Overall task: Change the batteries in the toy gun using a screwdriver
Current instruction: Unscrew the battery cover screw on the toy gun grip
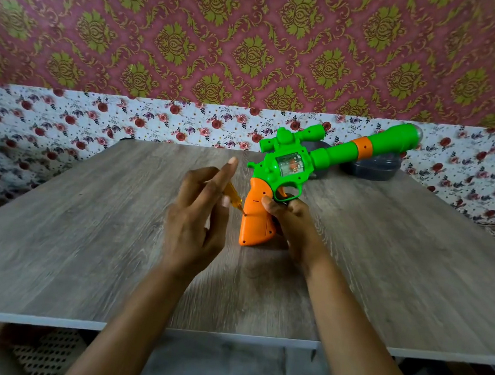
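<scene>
Unscrewing, by the look of it: standing the toy gun [291,164] butt-down on the table [82,231], green barrel slanting up and away to the right over a dark container [370,169] at the far edge. Steadying the orange handle [256,219] with the right hand [291,225], thumb pressed on its side just under the trigger guard, fingers wrapped round the front. Pinching a yellow screwdriver [233,196] in the left hand [197,212], index finger stretched straight up, tool handle peeking out between the fingers. Setting the tip against a small screw hole on the handle's rear edge, about halfway up. Reads as early going: battery cover shut, no batteries anywhere in sight. Calls next for seating the tip squarely in the screw head, pressing in and turning without letting the gun tip over. Bracing from the right against the push from the left, gun handle sandwiched between both hands. Cannot tell from here whether the tip has truly bitten into the screw.
</scene>
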